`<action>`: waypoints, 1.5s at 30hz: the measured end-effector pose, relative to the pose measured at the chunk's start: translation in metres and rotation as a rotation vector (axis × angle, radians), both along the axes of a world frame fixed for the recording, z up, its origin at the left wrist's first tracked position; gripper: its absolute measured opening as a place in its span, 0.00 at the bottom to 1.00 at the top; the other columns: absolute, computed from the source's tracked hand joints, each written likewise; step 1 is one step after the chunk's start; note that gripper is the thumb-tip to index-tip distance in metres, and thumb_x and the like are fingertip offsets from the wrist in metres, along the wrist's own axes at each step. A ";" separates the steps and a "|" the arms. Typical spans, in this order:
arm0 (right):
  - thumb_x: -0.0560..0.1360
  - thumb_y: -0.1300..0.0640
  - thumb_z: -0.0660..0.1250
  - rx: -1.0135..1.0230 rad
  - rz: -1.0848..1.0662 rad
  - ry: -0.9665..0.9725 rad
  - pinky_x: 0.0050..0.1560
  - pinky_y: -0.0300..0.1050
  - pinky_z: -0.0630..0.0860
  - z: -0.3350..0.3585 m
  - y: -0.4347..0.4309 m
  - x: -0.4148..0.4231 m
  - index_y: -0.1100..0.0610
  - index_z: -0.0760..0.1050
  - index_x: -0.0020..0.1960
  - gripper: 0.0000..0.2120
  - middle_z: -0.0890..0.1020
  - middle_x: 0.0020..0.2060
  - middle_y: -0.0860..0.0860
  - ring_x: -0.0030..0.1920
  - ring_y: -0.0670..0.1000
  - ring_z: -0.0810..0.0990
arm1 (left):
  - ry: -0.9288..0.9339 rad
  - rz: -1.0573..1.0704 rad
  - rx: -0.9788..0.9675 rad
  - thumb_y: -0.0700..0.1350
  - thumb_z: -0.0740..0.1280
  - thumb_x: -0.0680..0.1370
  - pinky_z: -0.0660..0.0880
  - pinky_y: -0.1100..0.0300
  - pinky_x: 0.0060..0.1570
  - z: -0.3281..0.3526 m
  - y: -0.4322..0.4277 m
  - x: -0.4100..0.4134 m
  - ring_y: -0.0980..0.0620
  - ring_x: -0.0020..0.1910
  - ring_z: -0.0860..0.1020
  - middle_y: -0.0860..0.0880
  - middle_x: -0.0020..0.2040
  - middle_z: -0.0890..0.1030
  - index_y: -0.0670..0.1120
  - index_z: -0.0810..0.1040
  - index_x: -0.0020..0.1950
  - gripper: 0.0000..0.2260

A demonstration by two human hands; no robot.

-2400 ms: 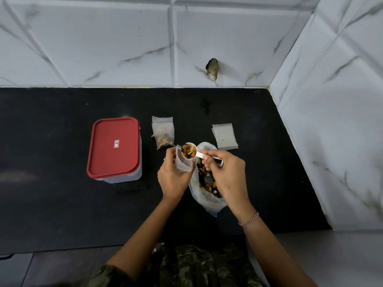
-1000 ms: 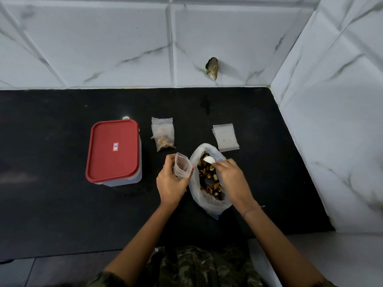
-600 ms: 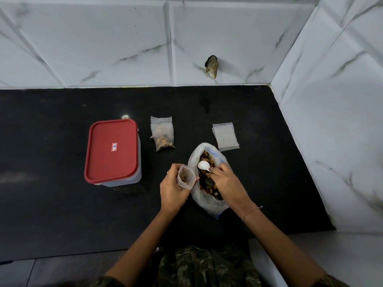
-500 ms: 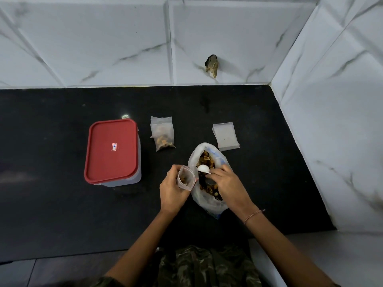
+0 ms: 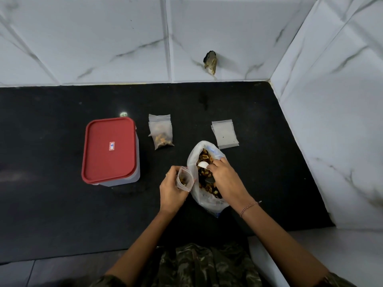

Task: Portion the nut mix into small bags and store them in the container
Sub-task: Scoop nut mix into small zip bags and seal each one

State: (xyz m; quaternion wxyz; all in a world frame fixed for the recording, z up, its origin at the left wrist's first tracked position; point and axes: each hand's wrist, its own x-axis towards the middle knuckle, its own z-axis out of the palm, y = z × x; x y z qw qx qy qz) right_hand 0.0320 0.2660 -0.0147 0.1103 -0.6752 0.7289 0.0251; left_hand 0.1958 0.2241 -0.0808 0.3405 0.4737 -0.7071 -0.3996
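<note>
A small bag (image 5: 185, 179) with a few nuts in it is gripped upright in the left hand (image 5: 172, 191), its mouth held open. The right hand (image 5: 226, 179) is reached into the large bag of nut mix (image 5: 191, 162) just beside it, the fingers curled round a white spoon (image 5: 203, 164) whose bowl is seen above the nuts. The large bag is laid right of the middle of the black worktop (image 5: 51, 204). A filled bag (image 5: 161, 133) and some empty bags (image 5: 224, 134) are laid behind it, towards the back edge. The container (image 5: 109, 148), shut by a red lid, is set to the left, well apart from the hands
</note>
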 end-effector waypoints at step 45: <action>0.75 0.59 0.67 -0.400 -0.685 -1.091 0.43 0.31 0.77 0.075 0.010 0.030 0.52 0.81 0.51 0.07 0.84 0.38 0.47 0.37 0.39 0.81 | 0.003 0.166 -0.080 0.62 0.70 0.69 0.79 0.58 0.42 0.045 -0.025 -0.017 0.60 0.44 0.80 0.55 0.46 0.81 0.52 0.72 0.54 0.20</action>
